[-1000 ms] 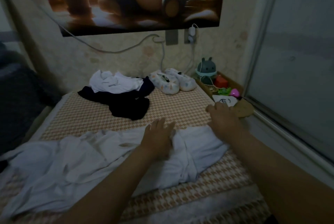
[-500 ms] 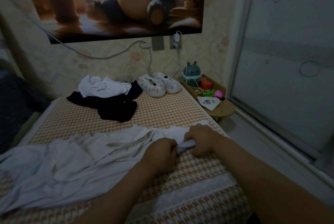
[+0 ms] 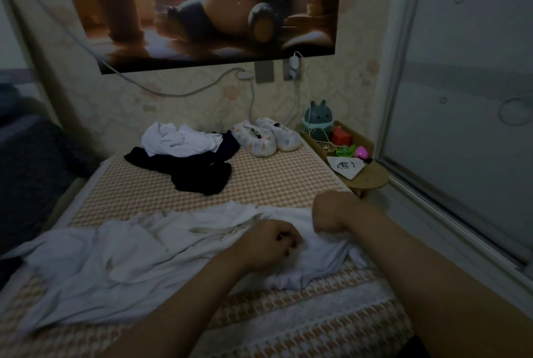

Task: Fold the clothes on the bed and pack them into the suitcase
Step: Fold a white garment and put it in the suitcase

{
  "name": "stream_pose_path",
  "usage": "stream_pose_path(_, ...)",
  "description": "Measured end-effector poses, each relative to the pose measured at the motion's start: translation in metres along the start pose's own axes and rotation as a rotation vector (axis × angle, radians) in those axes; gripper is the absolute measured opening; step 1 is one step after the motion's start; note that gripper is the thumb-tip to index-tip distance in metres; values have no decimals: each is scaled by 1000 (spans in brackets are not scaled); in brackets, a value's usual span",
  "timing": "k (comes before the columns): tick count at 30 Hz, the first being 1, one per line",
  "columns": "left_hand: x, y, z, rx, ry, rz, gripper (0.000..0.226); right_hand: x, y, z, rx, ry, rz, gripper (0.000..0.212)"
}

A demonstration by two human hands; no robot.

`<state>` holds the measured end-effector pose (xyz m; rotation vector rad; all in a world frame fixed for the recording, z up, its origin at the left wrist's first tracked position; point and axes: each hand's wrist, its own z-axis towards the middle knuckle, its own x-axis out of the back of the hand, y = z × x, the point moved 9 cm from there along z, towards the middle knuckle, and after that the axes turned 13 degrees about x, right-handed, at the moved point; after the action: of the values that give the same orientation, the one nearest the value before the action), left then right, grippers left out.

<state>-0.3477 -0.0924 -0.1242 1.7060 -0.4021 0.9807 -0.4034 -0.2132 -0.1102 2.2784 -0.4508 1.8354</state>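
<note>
A large white garment (image 3: 121,259) lies crumpled across the near half of the bed (image 3: 274,181), which has an orange houndstooth cover. My left hand (image 3: 268,242) grips the garment's right part with curled fingers. My right hand (image 3: 331,214) is closed into a fist on the cloth's right edge, just beyond the left hand. Farther back lie a dark garment (image 3: 199,173) and a smaller white garment (image 3: 181,141) on top of it. No suitcase is in view.
A pair of pale slippers (image 3: 268,138) sits at the head of the bed. A small wooden side table (image 3: 366,181) to the right carries a toy lamp, small toys and a white dish. A sliding door (image 3: 461,98) runs along the right. Cables hang on the wall.
Both hands went from lying flat on the white garment to gripping its right end. They have pulled that end back toward the right and nearer to me.
</note>
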Motion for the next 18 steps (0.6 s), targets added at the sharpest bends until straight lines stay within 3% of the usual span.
stream_pose_path(3,47,-34,6,-21,228,46,31,13,-21,25,62,234,106,21)
stream_pose_path(6,84,-84,11,38,372,180,21,0,-46,59,164,277,209,31)
stream_pose_path(9,115,-137,16,129,456,217,25,-4,-67,90,242,334,261,28)
stream_pose_path(14,125,-197,34,295,174,546,51,-2,-78,141,176,359,394,33)
stream_pose_path(18,136,-225,34,394,143,576,41,-18,-87,179,94,149,298,54)
